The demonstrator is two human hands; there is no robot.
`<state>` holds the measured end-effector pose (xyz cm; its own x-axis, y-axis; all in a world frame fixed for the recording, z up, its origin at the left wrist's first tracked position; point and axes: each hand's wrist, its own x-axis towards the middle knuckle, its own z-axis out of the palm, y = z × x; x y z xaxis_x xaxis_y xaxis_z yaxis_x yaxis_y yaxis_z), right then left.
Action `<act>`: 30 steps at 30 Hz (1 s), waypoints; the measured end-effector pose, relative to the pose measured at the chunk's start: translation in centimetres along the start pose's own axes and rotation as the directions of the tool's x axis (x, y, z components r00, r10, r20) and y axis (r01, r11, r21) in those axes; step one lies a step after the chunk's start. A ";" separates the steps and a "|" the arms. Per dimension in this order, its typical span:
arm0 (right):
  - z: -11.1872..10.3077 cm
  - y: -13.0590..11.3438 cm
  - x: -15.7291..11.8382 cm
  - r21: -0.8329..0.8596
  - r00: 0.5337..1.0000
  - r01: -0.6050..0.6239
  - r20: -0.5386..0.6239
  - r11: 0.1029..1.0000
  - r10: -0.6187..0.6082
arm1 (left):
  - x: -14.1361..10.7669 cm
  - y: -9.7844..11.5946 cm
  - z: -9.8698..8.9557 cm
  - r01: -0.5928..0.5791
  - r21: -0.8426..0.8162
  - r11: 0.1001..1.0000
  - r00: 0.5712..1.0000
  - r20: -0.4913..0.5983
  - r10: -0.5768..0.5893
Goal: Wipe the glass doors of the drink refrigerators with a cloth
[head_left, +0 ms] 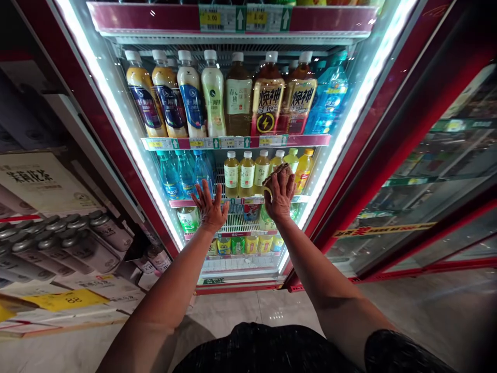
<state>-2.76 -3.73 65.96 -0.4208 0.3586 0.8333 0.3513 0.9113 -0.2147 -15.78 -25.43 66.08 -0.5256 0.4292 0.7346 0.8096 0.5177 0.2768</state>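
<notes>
My left hand (212, 208) is spread with nothing in it, in front of the blue bottles (185, 173) on the cooler's middle shelf. Held in my right hand (280, 197) is a brown folded cloth (278, 173), its top edge showing above the fingers. That hand is in front of the row of pale yellow-green bottles (246, 175) and partly covers the ones at the right. The white front rail of this shelf (233, 201) passes behind both hands.
Larger bottles (193, 98) fill the shelf above. Cans (237, 245) stand lower down. Bright light strips (120, 122) edge the cooler. Stacked drinks (66, 241) are at the left, a red-framed glass door (419, 181) at the right, and tiled floor (240, 308) below.
</notes>
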 end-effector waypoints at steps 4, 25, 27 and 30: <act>-0.5 1.2 -2.1 -0.033 0.983 0.120 0.143 0.992 -0.114 | 0.2 2.8 1.3 -0.045 -0.020 0.999 0.998 0.049 0.046; -4.1 12.1 -0.4 -0.098 0.997 -0.079 -0.002 0.992 0.080 | -0.1 4.7 3.6 0.091 0.009 0.996 0.991 0.096 -0.092; -5.0 13.0 1.7 -0.113 0.996 -0.082 -0.045 0.990 0.078 | -0.1 4.8 3.6 0.100 0.009 0.995 0.990 0.101 -0.101; -5.5 14.0 2.1 -0.107 0.997 -0.075 -0.038 0.991 0.071 | -0.1 4.9 3.6 0.106 0.010 0.994 0.989 0.102 -0.106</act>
<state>5.84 8.66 67.52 -0.3625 0.4148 0.8346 0.4696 0.8548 -0.2208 -12.67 -20.26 65.14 -0.6326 0.4453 0.6337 0.7469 0.5674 0.3469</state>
